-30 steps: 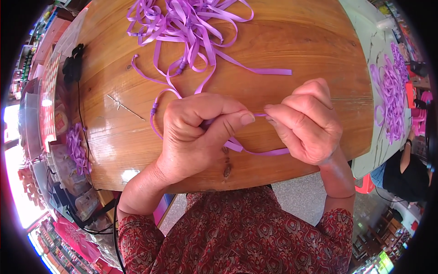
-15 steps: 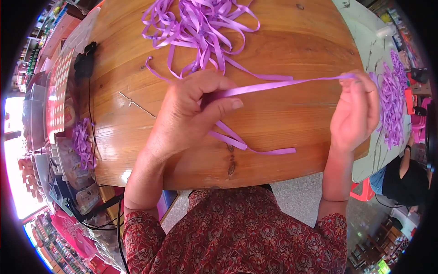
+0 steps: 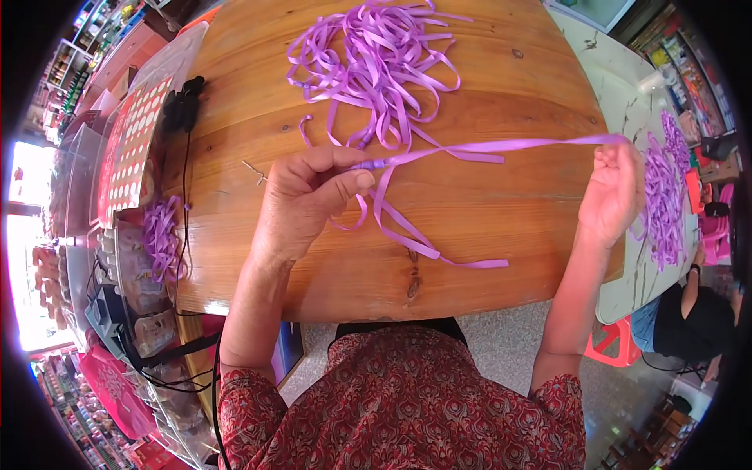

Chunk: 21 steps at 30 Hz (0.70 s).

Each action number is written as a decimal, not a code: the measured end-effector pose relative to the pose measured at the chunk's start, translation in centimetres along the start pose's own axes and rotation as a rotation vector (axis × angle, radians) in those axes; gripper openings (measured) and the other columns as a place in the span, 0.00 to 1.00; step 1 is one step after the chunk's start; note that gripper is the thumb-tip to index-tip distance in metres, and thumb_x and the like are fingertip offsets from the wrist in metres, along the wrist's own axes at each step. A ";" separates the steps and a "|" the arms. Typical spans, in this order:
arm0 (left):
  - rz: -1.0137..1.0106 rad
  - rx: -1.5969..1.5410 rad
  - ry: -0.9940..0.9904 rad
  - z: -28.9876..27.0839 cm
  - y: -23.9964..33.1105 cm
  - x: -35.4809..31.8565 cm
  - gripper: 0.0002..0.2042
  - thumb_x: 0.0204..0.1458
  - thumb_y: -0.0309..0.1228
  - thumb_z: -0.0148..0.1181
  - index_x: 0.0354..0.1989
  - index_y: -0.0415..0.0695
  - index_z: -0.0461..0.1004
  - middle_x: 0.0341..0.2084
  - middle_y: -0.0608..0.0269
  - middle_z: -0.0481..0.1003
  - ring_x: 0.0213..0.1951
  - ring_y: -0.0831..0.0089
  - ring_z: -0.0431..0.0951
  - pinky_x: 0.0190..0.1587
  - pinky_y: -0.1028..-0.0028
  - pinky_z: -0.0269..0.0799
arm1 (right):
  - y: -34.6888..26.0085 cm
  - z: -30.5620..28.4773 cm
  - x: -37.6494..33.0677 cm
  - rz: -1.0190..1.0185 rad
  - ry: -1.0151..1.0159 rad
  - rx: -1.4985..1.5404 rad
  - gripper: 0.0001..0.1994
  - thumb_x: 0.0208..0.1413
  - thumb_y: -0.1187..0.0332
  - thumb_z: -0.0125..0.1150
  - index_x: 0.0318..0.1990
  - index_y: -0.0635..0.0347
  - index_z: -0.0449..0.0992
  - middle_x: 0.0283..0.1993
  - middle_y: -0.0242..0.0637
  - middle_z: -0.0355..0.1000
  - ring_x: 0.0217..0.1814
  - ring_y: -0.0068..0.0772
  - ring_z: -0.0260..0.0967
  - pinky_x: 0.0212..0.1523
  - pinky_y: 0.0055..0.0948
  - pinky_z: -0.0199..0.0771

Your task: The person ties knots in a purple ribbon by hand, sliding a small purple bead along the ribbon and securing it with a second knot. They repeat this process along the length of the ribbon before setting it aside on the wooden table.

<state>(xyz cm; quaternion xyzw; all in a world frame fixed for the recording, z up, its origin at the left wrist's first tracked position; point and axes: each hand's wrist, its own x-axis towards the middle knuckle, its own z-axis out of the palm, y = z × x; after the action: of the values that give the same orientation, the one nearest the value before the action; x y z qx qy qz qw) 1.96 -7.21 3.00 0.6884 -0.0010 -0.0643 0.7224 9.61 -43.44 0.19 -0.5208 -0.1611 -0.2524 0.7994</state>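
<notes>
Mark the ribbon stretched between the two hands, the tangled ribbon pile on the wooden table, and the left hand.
Stretched purple ribbon [image 3: 517, 145], head view: middle of its span.
Ribbon pile [image 3: 372, 61], head view: dense centre.
Left hand [image 3: 300, 194], head view: middle of the hand.

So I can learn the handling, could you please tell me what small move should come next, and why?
Perhaps a gentle outward tug by the right hand, to snug the purple coil: the left hand pinches it, and the purple ribbon stretches between both hands.
</notes>
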 end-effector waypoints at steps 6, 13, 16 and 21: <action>-0.027 -0.066 -0.048 1.5 0.0 -1.3 0.07 0.53 0.24 0.60 0.40 0.38 0.77 0.30 0.71 0.75 0.32 0.85 0.70 0.38 0.82 0.67 | -2.1 9.1 -2.7 -0.616 -0.325 -1.024 0.21 0.51 0.73 0.62 0.54 0.67 0.69 0.57 0.44 0.66 0.59 0.40 0.63 0.57 0.35 0.64; -0.073 -0.168 -0.112 3.3 1.1 -2.2 0.05 0.54 0.24 0.59 0.38 0.39 0.77 0.32 0.71 0.75 0.36 0.85 0.72 0.40 0.83 0.67 | -0.4 13.7 -5.3 -0.568 -0.841 -0.731 0.21 0.35 0.67 0.72 0.42 0.61 0.79 0.41 0.36 0.73 0.39 0.35 0.69 0.38 0.32 0.66; -0.068 -0.190 -0.145 3.1 0.3 -2.5 0.05 0.54 0.24 0.60 0.38 0.39 0.77 0.31 0.71 0.75 0.35 0.85 0.72 0.39 0.84 0.68 | -0.6 13.5 -5.8 -0.577 -0.844 -0.693 0.17 0.36 0.71 0.71 0.39 0.62 0.79 0.33 0.32 0.72 0.32 0.32 0.67 0.33 0.30 0.62; 0.130 0.202 -0.109 2.4 0.4 -2.8 0.04 0.50 0.23 0.64 0.33 0.38 0.76 0.25 0.69 0.72 0.28 0.86 0.69 0.31 0.84 0.64 | -1.7 13.5 -5.7 -0.547 -0.822 -0.656 0.13 0.37 0.77 0.70 0.35 0.63 0.79 0.30 0.33 0.70 0.30 0.32 0.66 0.31 0.30 0.63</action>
<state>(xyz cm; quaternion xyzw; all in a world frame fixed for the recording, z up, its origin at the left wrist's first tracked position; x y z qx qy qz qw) -1.02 -9.30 3.80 0.7517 -0.0913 -0.0545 0.6509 4.06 -30.31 3.96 -0.7353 -0.4995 -0.2636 0.3746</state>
